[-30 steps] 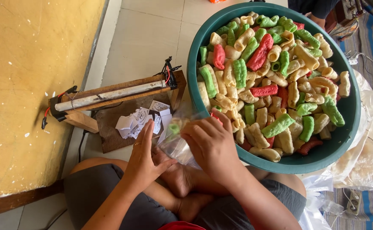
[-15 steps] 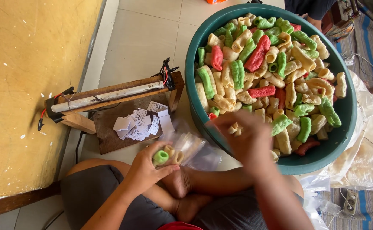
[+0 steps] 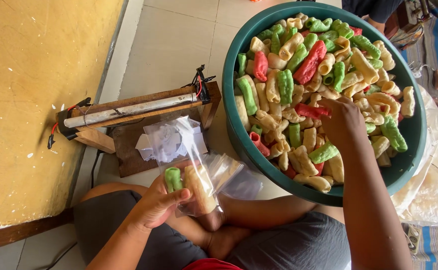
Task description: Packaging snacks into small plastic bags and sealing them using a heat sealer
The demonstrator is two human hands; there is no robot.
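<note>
My left hand (image 3: 155, 204) holds a clear plastic bag (image 3: 186, 160) upright above my lap; the bag holds a green cracker roll (image 3: 172, 179) and a cream one. My right hand (image 3: 345, 119) reaches into the big teal basin (image 3: 409, 150) and closes over the heap of green, red and cream cracker rolls (image 3: 299, 80), fingers around a red piece. More clear bags (image 3: 234, 177) lie by my knee.
A wooden heat sealer with a metal bar and wires (image 3: 134, 111) stands on the tiled floor left of the basin, small paper labels (image 3: 151, 145) on its base. A yellow wall runs along the left. Plastic sheeting (image 3: 434, 180) lies right of the basin.
My right hand left the bag and went up into the basin onto the rolls. My left hand lifted the bag upright; it now holds rolls.
</note>
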